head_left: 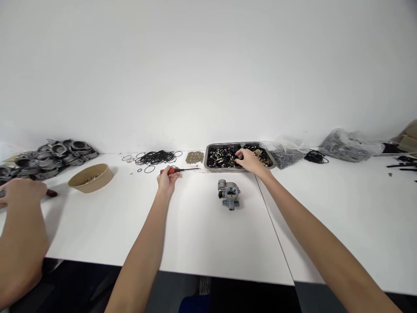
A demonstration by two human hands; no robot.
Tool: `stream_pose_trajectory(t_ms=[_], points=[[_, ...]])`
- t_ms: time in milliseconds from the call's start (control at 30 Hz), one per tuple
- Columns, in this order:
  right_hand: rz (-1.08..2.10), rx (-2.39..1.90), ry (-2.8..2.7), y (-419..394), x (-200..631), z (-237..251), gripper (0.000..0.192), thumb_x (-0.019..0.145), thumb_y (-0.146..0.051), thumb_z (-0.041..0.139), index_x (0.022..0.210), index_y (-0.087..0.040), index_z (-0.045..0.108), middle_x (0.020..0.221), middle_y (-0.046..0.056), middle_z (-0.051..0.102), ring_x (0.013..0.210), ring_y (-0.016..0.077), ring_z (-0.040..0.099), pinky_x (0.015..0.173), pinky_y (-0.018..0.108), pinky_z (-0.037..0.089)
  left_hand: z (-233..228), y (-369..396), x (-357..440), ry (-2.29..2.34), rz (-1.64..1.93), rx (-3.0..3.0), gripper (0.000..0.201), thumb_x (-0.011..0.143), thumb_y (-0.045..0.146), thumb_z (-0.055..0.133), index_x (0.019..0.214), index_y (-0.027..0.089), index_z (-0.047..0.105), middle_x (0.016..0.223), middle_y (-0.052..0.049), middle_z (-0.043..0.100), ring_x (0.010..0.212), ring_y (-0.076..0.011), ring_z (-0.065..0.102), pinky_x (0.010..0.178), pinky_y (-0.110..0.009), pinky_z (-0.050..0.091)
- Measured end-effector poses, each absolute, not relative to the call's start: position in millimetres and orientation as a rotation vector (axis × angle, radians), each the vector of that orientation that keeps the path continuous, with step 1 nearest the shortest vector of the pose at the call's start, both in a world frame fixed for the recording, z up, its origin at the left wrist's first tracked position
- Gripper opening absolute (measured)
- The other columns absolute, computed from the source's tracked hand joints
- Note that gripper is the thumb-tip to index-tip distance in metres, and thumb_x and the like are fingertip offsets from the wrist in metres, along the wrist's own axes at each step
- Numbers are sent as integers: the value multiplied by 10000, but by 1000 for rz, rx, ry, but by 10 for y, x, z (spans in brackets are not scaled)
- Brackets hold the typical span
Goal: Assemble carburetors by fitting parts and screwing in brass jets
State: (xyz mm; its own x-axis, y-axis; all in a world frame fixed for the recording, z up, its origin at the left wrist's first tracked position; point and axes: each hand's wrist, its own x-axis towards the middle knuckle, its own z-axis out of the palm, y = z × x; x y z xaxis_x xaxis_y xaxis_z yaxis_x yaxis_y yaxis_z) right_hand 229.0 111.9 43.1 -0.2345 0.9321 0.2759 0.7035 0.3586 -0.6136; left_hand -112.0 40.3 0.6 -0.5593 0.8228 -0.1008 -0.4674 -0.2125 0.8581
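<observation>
The left hand (167,179) lies on the white bench (195,226) with its fingers curled round the red handle of a screwdriver (177,170), whose dark shaft points off to that hand's right toward a small heap of brass bits (194,157), while a pile of black O-rings (157,157) lies just beyond it. The right hand (249,160) reaches into the metal tray (208,153) of black and yellowish parts, its fingertips pinching a small black part (239,157) there, and a grey carburettor body (229,194) stands on the bench nearer the person, between the two hands. Far to the left of the left hand, another person's hand (21,192) rests near a tan paper bowl (91,177) and a heap of grey castings (48,155).
</observation>
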Motion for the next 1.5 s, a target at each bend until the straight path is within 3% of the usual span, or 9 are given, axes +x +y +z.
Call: stream_pose_trajectory(t_ms=[200,500,700,967,1133,1500], points=[[313,-1525,-1999,1227,2087,162,152,791,-137,648,933,-145,700,1065,130,602,1051,278,583,943,395,442,-77,449,-1169,1109,1888,532,130,836,203,595,789,83,577,717,-117,694,504,-165,641,500,-293,556],[365,-1468,-1943,1232,2111,174,144,805,-90,571,735,-161,676,924,101,685,914,233,624,877,355,463,-61,454,-1173,1101,1851,575,142,863,196,566,775,86,579,715,-118,702,504,-158,639,510,-289,557],[601,-1326,-1843,1253,2170,285,57,846,-147,581,829,-152,636,914,89,714,842,188,656,799,304,497,-61,445,-1173,1090,1849,592,143,866,192,563,768,89,580,715,-112,698,516,-161,643,522,-293,561],[982,-1047,-1858,1076,2215,650,44,880,-154,582,873,-141,623,702,54,701,629,139,664,554,214,488,-36,445,-1151,1098,1850,570,153,879,191,541,769,90,575,706,-113,689,504,-160,636,516,-294,552],[1150,-954,-1919,943,2257,861,40,821,-154,676,840,-120,688,608,44,676,532,123,612,528,229,501,-37,442,-1150,1095,1838,574,147,877,199,544,774,97,571,707,-104,693,512,-156,637,525,-291,556],[1193,-908,-2055,589,2255,1154,82,790,-156,675,845,-141,735,680,40,696,578,131,639,560,249,504,-68,459,-1178,1082,1824,604,153,882,211,550,780,99,567,736,-115,695,526,-152,642,533,-287,557]])
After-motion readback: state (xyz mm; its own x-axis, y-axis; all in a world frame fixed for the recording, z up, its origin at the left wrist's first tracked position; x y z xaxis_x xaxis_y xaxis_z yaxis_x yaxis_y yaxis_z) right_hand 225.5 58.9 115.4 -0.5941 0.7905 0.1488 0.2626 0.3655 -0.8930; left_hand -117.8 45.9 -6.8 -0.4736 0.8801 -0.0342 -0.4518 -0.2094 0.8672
